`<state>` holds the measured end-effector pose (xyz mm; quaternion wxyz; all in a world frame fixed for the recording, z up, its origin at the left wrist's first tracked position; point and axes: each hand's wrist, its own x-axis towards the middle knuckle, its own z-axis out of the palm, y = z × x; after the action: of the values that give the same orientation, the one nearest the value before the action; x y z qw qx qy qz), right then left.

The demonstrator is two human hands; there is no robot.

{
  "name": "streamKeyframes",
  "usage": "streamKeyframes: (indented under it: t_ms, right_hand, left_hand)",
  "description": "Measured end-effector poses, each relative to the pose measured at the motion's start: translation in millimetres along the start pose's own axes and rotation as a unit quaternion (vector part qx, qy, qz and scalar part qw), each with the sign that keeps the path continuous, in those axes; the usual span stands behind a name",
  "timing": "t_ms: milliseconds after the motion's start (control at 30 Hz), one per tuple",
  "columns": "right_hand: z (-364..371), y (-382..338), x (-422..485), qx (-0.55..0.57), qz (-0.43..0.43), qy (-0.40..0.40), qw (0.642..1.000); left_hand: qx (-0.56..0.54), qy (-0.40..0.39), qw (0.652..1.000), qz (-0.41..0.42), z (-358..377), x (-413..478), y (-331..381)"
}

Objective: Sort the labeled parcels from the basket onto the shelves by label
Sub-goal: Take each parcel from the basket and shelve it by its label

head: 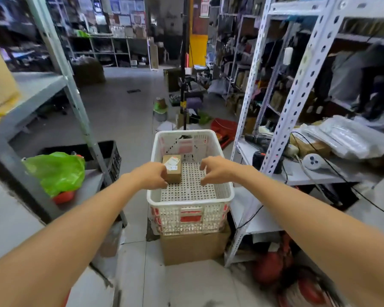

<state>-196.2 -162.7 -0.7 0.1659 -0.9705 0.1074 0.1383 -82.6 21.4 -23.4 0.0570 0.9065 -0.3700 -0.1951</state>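
Note:
A white perforated basket (227,194) stands on a cardboard box (193,248) in the aisle. Inside it, at the left, sits one small brown parcel (174,170) with white labels on top, one reading roughly "A-1". My left hand (152,176) is inside the basket against the parcel's left side, fingers curled round its edge. My right hand (215,170) hovers over the basket's right half, fingers loosely curled and holding nothing, a short gap away from the parcel.
A grey shelf unit (40,85) stands on the left with a green plastic bag (58,171) on its lower level. A white slotted shelf rack (297,85) on the right carries tools, cables and wrapped packets. Clutter and a red basket (224,129) lie beyond.

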Motion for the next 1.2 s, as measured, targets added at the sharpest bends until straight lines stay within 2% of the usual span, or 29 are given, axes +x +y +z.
streamKeyframes:
  t_ms: [233,400,633,767,933,1100,1200]
  right_hand:
    - [-23,28,151,-0.007,-0.021,-0.018,1.0]
    - [-25,53,244,-0.02,-0.025,-0.075,0.997]
    - [-8,79,356,0.041,0.013,-0.115,0.992]
    - [26,99,418,0.099,0.063,-0.119,0.986]
    - [84,134,495,0.102,0.177,-0.157,0.966]
    - [128,157,549,0.13,0.223,-0.173,0.951]
    - [151,165,575,0.146,0.227,-0.172,0.947]
  left_hand:
    - [-0.03,-0.002,0.998,-0.049,-14,117,-43]
    - [-0.032,-0.017,0.997,-0.066,-25,199,-65]
    - [-0.081,-0.035,0.993,-0.081,-4,316,-112]
    - [-0.1,-0.076,0.989,-0.072,31,394,-141]
    - [-0.116,-0.111,0.986,-0.042,71,476,-168]
    - [-0.099,-0.174,0.979,-0.047,110,533,-196]
    - [-0.106,-0.176,0.977,-0.059,129,562,-203]
